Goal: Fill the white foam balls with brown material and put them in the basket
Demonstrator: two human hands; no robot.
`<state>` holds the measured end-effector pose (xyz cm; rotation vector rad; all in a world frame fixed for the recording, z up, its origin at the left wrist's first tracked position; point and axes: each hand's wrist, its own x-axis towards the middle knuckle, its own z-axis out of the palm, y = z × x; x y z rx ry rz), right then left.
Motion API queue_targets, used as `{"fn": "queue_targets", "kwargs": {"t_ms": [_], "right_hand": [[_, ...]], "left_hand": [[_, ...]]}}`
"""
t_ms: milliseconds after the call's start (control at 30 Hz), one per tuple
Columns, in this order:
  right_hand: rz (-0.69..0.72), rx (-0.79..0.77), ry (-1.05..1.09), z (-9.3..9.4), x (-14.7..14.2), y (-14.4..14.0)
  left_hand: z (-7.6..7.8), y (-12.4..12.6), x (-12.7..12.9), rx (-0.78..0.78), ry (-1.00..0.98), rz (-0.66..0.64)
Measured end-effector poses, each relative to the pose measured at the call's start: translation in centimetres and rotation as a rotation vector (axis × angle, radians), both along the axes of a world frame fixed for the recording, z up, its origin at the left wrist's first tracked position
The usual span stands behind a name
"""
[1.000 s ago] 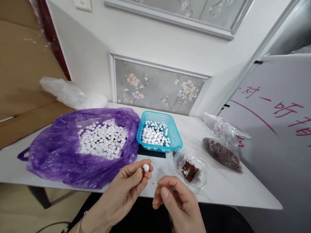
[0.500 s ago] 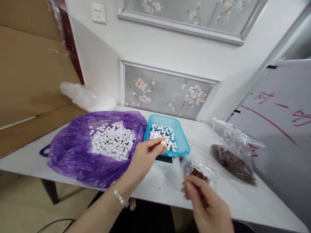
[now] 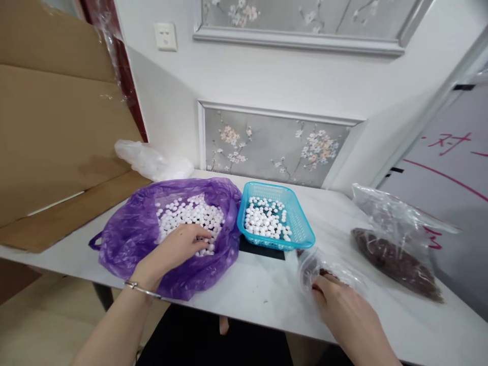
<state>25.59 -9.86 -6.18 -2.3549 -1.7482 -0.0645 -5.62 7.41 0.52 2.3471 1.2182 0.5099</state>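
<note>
My left hand (image 3: 185,244) is over the white balls (image 3: 179,216) that fill the opening of a purple plastic bag (image 3: 131,249). Its thumb and forefinger are a little apart at the balls, and I see nothing held between them. At the right, my right hand (image 3: 337,300) dips its fingers into a small clear bag (image 3: 307,262) with reddish-brown bits inside. The fingertips there are hidden by the hand and the plastic. Between the two bags stands a blue basket (image 3: 303,223), with many white balls (image 3: 263,218) in its bottom.
A clear bag of dark brown material (image 3: 396,259) lies at the right, in front of a whiteboard (image 3: 453,203). A black flat object (image 3: 263,248) is partly under the basket. Cardboard (image 3: 57,132) and a white plastic bag (image 3: 152,160) are at the left of the white table (image 3: 244,290).
My left hand has gone from in front of the basket, where it pinched a white ball, left to the purple bag. My right hand has moved into the small clear bag. The view has shifted.
</note>
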Motion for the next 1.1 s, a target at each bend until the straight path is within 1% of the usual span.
{"fn": "queue_targets", "kwargs": {"t_ms": [133, 367, 500, 567, 633, 667, 733, 767, 800, 833, 933, 1000, 1067, 1100], "right_hand": [[-0.026, 0.056, 0.021, 0.1, -0.1, 0.0], [-0.046, 0.234, 0.091, -0.3, 0.2, -0.2], [-0.058, 0.336, 0.196, -0.1, 0.1, -0.2], [-0.046, 0.359, 0.264, 0.3, -0.1, -0.4], [-0.039, 0.362, 0.325, 0.7, -0.2, -0.6], [-0.04, 0.369, 0.357, 0.9, -0.3, -0.7], [-0.052, 0.397, 0.425, 1.3, -0.4, -0.8], [-0.06, 0.415, 0.462, 1.4, -0.4, -0.9], [-0.069, 0.435, 0.502, 1.5, -0.5, -1.0], [-0.078, 0.455, 0.547, 1.7, -0.5, -1.1], [-0.112, 0.507, 0.71, 1.9, -0.6, -1.4], [-0.121, 0.525, 0.833, 2.0, -0.6, -1.5], [-0.109, 0.536, 0.955, 2.0, -0.7, -1.6], [-0.097, 0.542, 1.012, 2.0, -0.8, -1.7]], "left_hand": [[-0.4, -0.6, 0.9, 0.04, 0.048, -0.076], [-0.5, -1.6, 1.7, 0.078, 0.076, -0.134], [-0.6, -1.8, 2.4, 0.098, 0.092, -0.146], [-0.6, -1.6, 2.5, 0.107, 0.093, -0.149], [-0.3, -1.4, 2.4, 0.127, 0.072, -0.12], [-0.1, -1.3, 2.3, 0.141, 0.043, -0.077], [0.3, -1.4, 2.4, 0.145, -0.084, 0.052], [0.6, -1.6, 2.6, 0.115, -0.188, 0.109], [0.8, -2.1, 3.1, 0.056, -0.314, 0.141], [1.0, -2.6, 3.8, -0.029, -0.449, 0.143], [0.9, -5.1, 6.8, -0.399, -0.816, 0.038], [0.4, -6.8, 9.2, -0.674, -0.95, -0.026], [-0.3, -8.2, 11.4, -0.919, -0.997, -0.055], [-0.7, -8.7, 12.3, -1.015, -0.997, -0.063]]}}
